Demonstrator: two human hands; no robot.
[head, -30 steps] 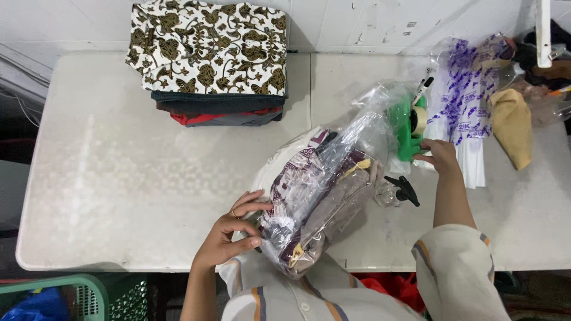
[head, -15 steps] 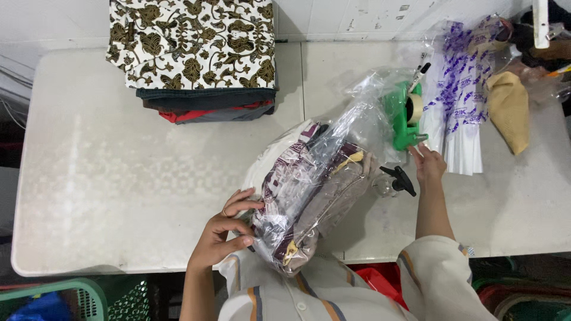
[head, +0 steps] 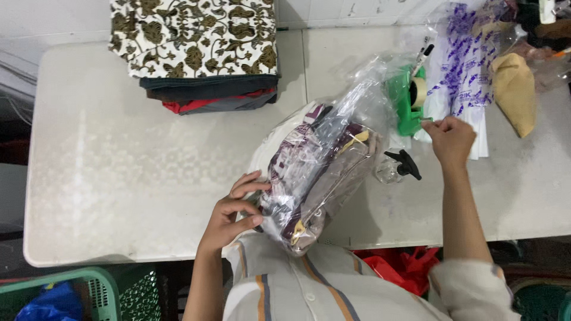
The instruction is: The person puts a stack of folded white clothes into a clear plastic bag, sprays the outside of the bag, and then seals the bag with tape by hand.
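Plastic-bagged garment (head: 321, 172) between both hands

Setting: small garment packing workspace. Evidence: white embossed plastic folding table (head: 107, 172) against a white tiled wall (head: 357, 12); stack of folded brown-and-cream patterned fabrics (head: 193, 41); green plastic tape dispenser (head: 407, 101); pile of clear printed plastic bags (head: 461, 71); green plastic laundry basket (head: 89, 285) below.

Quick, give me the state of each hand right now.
Left hand: closed on the lower end of the clear plastic bag of folded clothes.
Right hand: fingers curled, at the green tape dispenser; whether it pinches anything cannot be told.
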